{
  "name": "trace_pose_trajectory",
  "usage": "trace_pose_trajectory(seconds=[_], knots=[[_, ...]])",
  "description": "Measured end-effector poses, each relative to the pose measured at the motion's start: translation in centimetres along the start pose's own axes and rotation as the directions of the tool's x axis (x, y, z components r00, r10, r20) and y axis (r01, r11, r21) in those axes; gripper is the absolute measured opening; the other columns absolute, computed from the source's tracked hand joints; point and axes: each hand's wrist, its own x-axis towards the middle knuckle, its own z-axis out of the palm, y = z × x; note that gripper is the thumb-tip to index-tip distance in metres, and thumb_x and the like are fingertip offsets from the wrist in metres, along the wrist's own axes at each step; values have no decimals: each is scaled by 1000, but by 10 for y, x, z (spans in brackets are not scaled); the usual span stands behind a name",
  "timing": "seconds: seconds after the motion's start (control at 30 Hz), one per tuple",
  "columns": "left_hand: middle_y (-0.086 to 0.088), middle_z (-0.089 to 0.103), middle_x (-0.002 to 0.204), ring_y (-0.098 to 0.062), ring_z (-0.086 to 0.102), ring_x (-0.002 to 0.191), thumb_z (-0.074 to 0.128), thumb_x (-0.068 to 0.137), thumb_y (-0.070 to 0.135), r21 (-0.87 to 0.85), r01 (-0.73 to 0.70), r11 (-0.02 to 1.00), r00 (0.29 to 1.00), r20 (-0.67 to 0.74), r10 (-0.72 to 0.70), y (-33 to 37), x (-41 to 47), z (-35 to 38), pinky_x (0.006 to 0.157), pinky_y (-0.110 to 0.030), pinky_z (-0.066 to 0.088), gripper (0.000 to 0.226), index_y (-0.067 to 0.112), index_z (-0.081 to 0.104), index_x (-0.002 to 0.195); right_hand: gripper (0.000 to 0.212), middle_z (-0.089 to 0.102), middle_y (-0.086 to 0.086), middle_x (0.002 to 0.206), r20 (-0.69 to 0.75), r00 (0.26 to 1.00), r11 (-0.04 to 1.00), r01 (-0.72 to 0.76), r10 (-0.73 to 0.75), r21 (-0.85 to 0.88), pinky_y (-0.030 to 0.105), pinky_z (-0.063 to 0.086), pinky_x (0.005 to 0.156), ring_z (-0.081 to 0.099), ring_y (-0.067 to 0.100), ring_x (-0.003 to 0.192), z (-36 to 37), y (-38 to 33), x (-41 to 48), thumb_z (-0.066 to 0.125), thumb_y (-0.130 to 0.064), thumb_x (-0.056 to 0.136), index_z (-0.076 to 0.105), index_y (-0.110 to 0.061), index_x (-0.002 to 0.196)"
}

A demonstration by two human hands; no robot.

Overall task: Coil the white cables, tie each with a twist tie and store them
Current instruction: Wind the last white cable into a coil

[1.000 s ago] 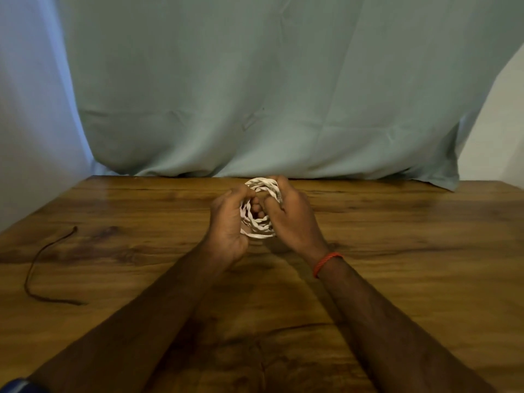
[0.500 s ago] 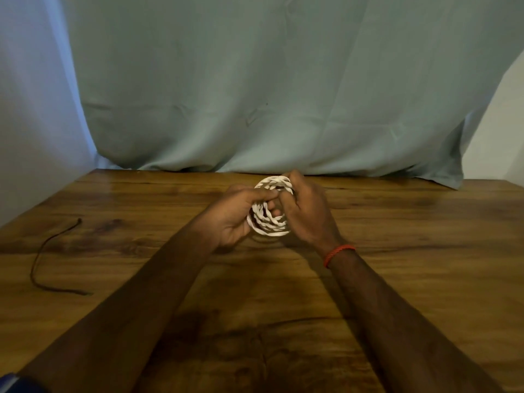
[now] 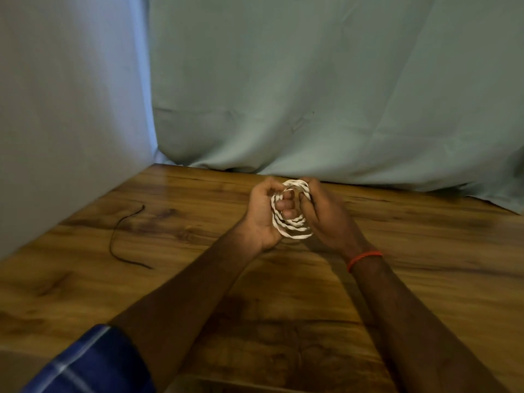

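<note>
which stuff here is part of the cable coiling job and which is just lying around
In the job:
white cable coil, gripped by the left hand and the right hand
thin dark strand lying off to the left, likely a twist tie

Just there:
wooden table
green curtain
orange wristband
blue sleeve

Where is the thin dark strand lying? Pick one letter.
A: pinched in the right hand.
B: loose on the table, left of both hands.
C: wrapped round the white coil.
B: the thin dark strand lies loose on the table, left of the left hand and right hand, which both hold the white cable coil.
</note>
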Motion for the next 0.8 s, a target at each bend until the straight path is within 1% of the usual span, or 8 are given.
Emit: trace_pose_trajectory(seconds=[0.07, 0.17, 0.3, 0.4, 0.53, 0.67, 0.73, 0.8], knots=[[6, 31, 38, -10, 32, 34, 50, 69, 31, 12, -53, 999, 999, -10, 53, -5, 1, -4, 48, -21, 19, 22, 15, 46, 55, 23, 64, 3, 96, 0, 1000, 1000, -13, 13, 15, 35, 42, 70, 58, 20, 83, 3, -2, -2, 39, -28, 96, 50, -13, 108], [7, 29, 35, -8, 27, 31, 46, 88, 37, 112, -70, 991, 984, -157, 87, -16, 3, -3, 42, -19, 20, 40, 18, 41, 53, 4, 57, -2, 85, 5, 997, 997, -73, 73, -28, 30, 33, 63, 52, 18, 73, 6, -3, -6, 39, -28, 96, 40, -24, 95], [7, 49, 42, -4, 44, 33, 49, 101, 31, 337, -173, 925, 919, -283, 275, -24, 3, -2, 38, -16, 32, 41, 15, 54, 64, 8, 56, 0, 83, 8, 992, 991, -125, 126, -50, 30, 29, 61, 50, 19, 70, 9, -7, -10, 46, -17, 99, 40, -21, 94], [10, 60, 50, -1, 55, 44, 49, 104, 36, 441, -224, 869, 904, -240, 355, -26, 4, -5, 43, -16, 41, 37, 14, 62, 77, 9, 58, 5, 84, -29, 990, 988, -138, 136, -75, 32, 31, 63, 52, 23, 73, 11, -5, -7, 41, -26, 100, 42, -20, 94], [5, 69, 69, -7, 63, 63, 55, 87, 56, 410, -240, 880, 921, -191, 340, -18, 0, -5, 52, -19, 48, 48, 11, 67, 95, 32, 61, 9, 91, -15, 993, 991, -116, 116, -65, 37, 40, 69, 55, 27, 80, 8, -4, 0, 34, -36, 90, 49, -10, 101], [9, 60, 47, 1, 56, 41, 48, 104, 36, 378, -243, 893, 927, -181, 329, -15, -6, -14, 42, -14, 43, 36, 12, 61, 80, 44, 66, 2, 108, 100, 995, 999, -27, 24, 23, 26, 45, 80, 61, 15, 94, 1, -11, 8, 44, -33, 92, 50, -14, 131], [8, 59, 47, -1, 55, 40, 51, 104, 35, 346, -248, 905, 916, -221, 336, -14, -5, -16, 41, -14, 42, 37, 12, 61, 76, 46, 66, -1, 100, 100, 995, 1000, 10, -11, 14, 12, 42, 73, 61, 13, 86, 0, -15, 13, 42, -38, 89, 54, -14, 126], [9, 58, 45, 0, 52, 37, 51, 103, 34, 290, -246, 925, 910, -260, 323, -11, -5, -11, 39, -14, 40, 37, 11, 61, 76, 48, 65, 0, 95, 80, 997, 1000, 21, -20, -12, 15, 41, 70, 60, 16, 82, 1, -16, 17, 38, -40, 86, 56, -10, 118]])
